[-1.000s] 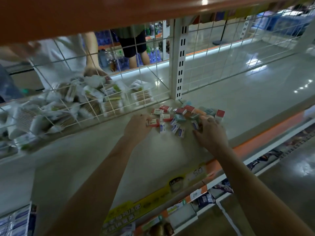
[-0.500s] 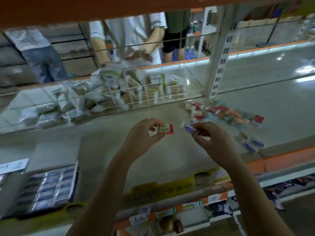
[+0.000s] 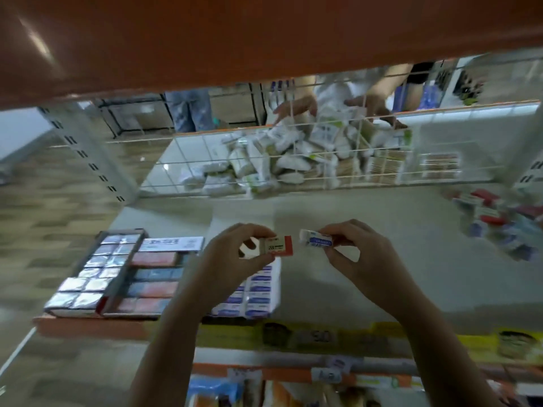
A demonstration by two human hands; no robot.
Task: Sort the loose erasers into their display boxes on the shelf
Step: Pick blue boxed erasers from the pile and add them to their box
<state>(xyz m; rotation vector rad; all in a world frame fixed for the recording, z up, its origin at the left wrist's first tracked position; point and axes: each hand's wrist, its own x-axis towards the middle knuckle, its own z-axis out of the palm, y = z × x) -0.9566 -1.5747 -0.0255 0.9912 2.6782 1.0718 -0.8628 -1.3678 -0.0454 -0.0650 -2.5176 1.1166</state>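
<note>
My left hand [image 3: 232, 259] pinches a white eraser with a red end [image 3: 277, 245] above the shelf. My right hand [image 3: 357, 254] holds a white eraser in a blue sleeve [image 3: 316, 238] just to its right. Three display boxes stand at the shelf's front left: a silver-wrapped box [image 3: 91, 271], a red and blue box [image 3: 152, 277], and a blue and white box [image 3: 258, 292] partly hidden under my left wrist. A blurred pile of loose erasers [image 3: 499, 221] lies at the far right of the shelf.
An orange shelf [image 3: 264, 33] hangs low overhead. A wire mesh back [image 3: 293, 160] separates a heap of white packets [image 3: 296, 157], where another person's hands [image 3: 296, 108] work. A yellow price strip [image 3: 323, 336] runs along the shelf's front edge.
Both hands picked an eraser each from the pile and carried them left. The view swung left, so the display boxes came into view below my hands and the pile slid to the right edge.
</note>
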